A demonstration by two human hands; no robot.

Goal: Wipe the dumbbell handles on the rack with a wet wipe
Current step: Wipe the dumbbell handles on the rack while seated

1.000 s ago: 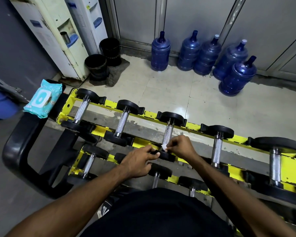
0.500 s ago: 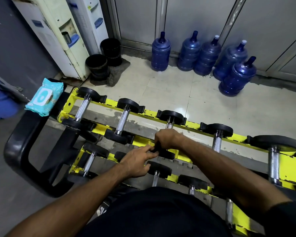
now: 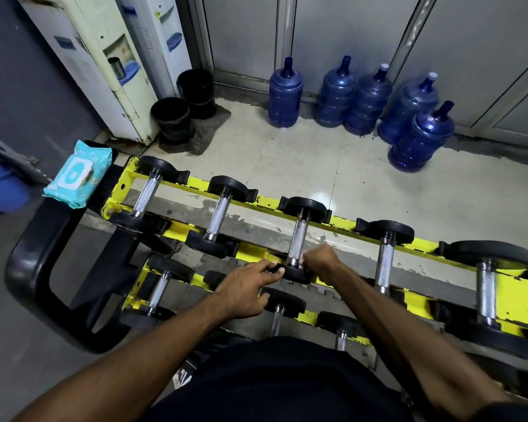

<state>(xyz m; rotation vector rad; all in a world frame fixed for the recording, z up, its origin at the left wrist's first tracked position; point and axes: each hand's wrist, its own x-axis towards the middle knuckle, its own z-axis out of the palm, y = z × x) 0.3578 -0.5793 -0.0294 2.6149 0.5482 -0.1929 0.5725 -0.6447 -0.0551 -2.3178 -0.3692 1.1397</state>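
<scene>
right hand (image 3: 319,258) slid back, handle (image 3: 297,237) uncovered

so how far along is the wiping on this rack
The right hand grips the middle top-row handle near its end; the left hand holds its near head. Finished handles can't be told apart; the lower row likely remains.

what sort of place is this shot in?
Most likely a gym, in a back or utility corner: a yellow rack of dumbbells, two water dispensers against the wall, and blue water jugs standing on the tiled floor.
</scene>
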